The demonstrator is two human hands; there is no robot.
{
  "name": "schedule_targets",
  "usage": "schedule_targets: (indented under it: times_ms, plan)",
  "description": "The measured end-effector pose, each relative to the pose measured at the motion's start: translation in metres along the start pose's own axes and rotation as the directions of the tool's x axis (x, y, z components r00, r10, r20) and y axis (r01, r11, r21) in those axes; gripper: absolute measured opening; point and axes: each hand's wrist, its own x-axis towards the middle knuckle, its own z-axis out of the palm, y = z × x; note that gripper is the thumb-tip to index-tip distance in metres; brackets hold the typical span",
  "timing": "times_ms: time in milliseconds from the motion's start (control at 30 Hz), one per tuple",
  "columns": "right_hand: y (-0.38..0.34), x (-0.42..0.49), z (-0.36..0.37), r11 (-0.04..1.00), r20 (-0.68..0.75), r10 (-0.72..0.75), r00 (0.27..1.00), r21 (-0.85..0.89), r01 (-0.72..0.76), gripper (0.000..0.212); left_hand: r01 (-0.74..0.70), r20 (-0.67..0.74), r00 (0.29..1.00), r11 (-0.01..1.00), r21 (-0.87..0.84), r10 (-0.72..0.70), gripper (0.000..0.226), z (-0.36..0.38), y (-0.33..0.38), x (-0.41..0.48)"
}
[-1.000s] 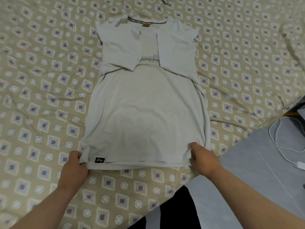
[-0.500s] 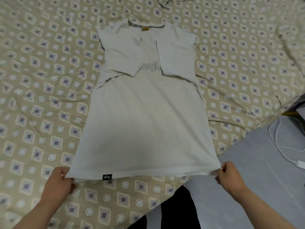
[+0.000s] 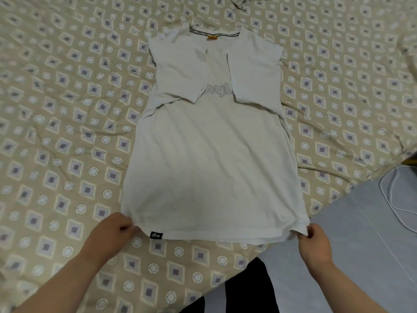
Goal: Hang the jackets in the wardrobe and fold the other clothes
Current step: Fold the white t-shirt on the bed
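**Pale T-shirt held by both hem corners on the bed**

We saw a bed cover (image 3: 67, 109), beige with a pattern of squares and rings, filling most of the view and wrinkled in places. At the near right lay grey floor (image 3: 361, 245), with a white cable (image 3: 388, 195) curling across it. A dark shape (image 3: 243, 290) at the near edge was cut off, and we could not tell what it was. A bit of cloth (image 3: 248, 1) at the far edge was cropped too. The folded-in sleeves (image 3: 180, 71) half covered the chest print (image 3: 217, 91), so we could not read it whole.

The T-shirt (image 3: 214, 166) lay flat on the cover, collar far and hem near. The left hand (image 3: 110, 233) pinched the near left hem corner, just beside a small black label (image 3: 156, 235). The right hand (image 3: 316, 245) pinched the near right corner at the bed's edge.
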Motion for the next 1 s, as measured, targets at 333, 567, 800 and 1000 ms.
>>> schedule_targets:
  times_ms: [333,567,800,1000]
  plan:
    - [-0.011,-0.004,-0.028,0.971,0.046,-0.13,0.991,-0.195,0.136,0.016,0.332,-0.038,0.814,0.518,-0.788,-0.58,0.019,-0.001,-0.047,-0.029]
    - [0.005,-0.013,-0.022,0.995,0.114,0.045,0.992,-0.099,-0.034,0.03,0.39,0.109,0.885,0.592,-0.706,-0.453,0.013,0.019,-0.029,-0.026]
    - [-0.014,-0.002,-0.029,0.857,0.217,0.325,0.92,0.344,-0.384,0.01,0.464,0.285,0.842,0.345,-0.816,-0.458,0.017,0.016,-0.024,-0.009]
    - [-0.05,0.005,-0.044,0.649,0.264,0.325,0.908,0.636,-0.417,0.023,0.366,0.224,0.832,0.198,-0.909,-0.507,0.015,-0.017,-0.007,-0.003]
